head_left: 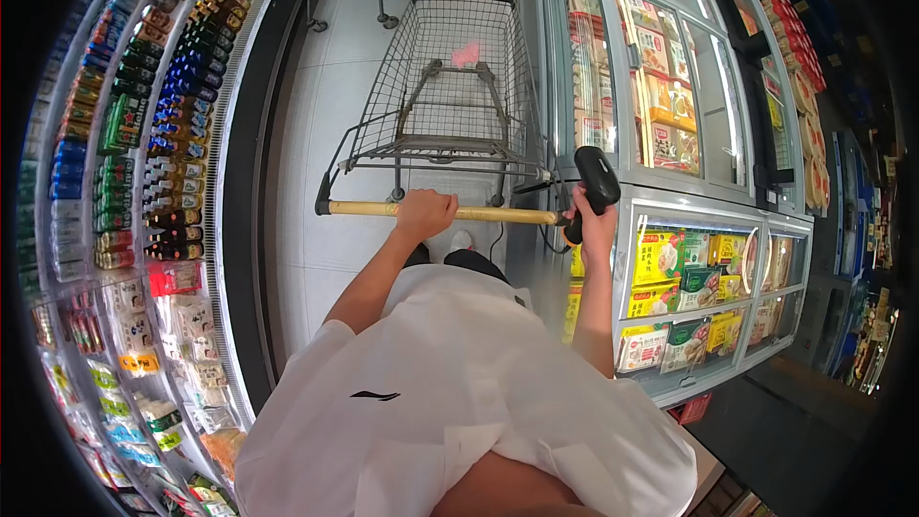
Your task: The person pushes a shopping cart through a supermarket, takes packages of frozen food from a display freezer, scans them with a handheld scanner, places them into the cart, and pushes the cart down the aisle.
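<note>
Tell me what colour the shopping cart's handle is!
The handle is pale yellow, best seen in the head view.

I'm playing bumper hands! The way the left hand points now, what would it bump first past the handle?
Probably the near end of the wire cart, just beyond the yellow handle the left hand grips, though depth is hard to judge.

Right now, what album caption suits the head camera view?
Left hand on a shopping cart handle, right hand holding a black device, beside glass-fronted coolers.
</note>
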Action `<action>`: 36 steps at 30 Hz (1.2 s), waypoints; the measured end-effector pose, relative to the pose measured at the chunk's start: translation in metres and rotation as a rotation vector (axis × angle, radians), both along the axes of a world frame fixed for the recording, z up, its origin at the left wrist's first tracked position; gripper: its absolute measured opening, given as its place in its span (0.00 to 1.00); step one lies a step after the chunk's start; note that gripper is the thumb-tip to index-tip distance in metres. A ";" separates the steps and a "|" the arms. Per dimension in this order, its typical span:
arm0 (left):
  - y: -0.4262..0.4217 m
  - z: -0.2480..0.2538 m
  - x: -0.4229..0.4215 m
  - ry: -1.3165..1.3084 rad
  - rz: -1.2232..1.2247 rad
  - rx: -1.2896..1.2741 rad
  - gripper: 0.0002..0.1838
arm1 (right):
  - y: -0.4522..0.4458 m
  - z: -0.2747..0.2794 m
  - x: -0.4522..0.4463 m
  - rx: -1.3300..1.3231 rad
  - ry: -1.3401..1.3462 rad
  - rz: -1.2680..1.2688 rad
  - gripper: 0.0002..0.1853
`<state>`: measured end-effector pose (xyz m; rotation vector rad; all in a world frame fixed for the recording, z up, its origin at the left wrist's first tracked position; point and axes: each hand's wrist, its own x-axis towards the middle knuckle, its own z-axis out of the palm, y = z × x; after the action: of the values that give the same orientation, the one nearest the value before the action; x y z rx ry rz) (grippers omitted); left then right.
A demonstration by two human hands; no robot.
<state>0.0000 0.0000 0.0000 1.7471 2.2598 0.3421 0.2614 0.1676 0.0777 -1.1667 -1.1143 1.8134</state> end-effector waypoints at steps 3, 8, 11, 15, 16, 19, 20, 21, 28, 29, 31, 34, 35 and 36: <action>0.010 -0.005 -0.004 -0.042 -0.025 0.067 0.25 | 0.029 -0.040 0.031 0.425 -0.683 -0.171 0.24; 0.010 0.021 -0.032 -0.332 0.053 0.156 0.10 | 0.009 -0.044 -0.028 0.536 -1.031 -0.192 0.42; 0.009 0.026 -0.053 -0.446 0.213 0.540 0.09 | 0.005 -0.064 -0.059 0.644 -1.175 -0.271 0.41; -0.016 0.035 -0.134 0.000 0.531 0.491 0.17 | 0.015 -0.067 -0.080 0.657 -1.245 -0.379 0.36; -0.026 0.034 -0.152 0.191 0.591 0.452 0.23 | 0.017 -0.072 -0.080 0.659 -1.270 -0.384 0.34; -0.038 0.014 -0.188 0.146 0.774 0.100 0.28 | 0.017 -0.075 -0.087 0.641 -1.292 -0.430 0.31; -0.033 0.010 -0.196 0.145 0.763 0.103 0.28 | 0.019 -0.074 -0.091 0.638 -1.281 -0.459 0.29; -0.025 0.012 -0.197 0.127 0.703 0.025 0.28 | 0.021 -0.076 -0.093 0.636 -1.285 -0.465 0.29; -0.002 0.007 -0.217 0.119 0.625 0.018 0.21 | 0.044 -0.074 -0.110 0.652 -1.341 -0.421 0.26; 0.007 0.007 -0.223 0.114 0.603 0.014 0.21 | 0.051 -0.073 -0.115 0.670 -1.336 -0.412 0.26; 0.022 0.009 -0.233 0.138 0.628 0.057 0.19 | 0.060 -0.070 -0.126 0.701 -1.316 -0.399 0.26; 0.048 0.012 -0.246 0.092 0.625 0.030 0.20 | 0.081 -0.067 -0.138 0.781 -1.327 -0.359 0.25; 0.057 0.010 -0.251 0.093 0.632 0.028 0.20 | 0.089 -0.068 -0.142 0.792 -1.332 -0.338 0.25; 0.066 0.009 -0.257 0.089 0.632 0.030 0.20 | 0.096 -0.067 -0.145 0.802 -1.337 -0.315 0.26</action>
<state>-0.2566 0.0661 0.0093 1.0284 2.8409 0.4217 0.1166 0.2638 0.0102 -1.8268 -1.9061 0.0422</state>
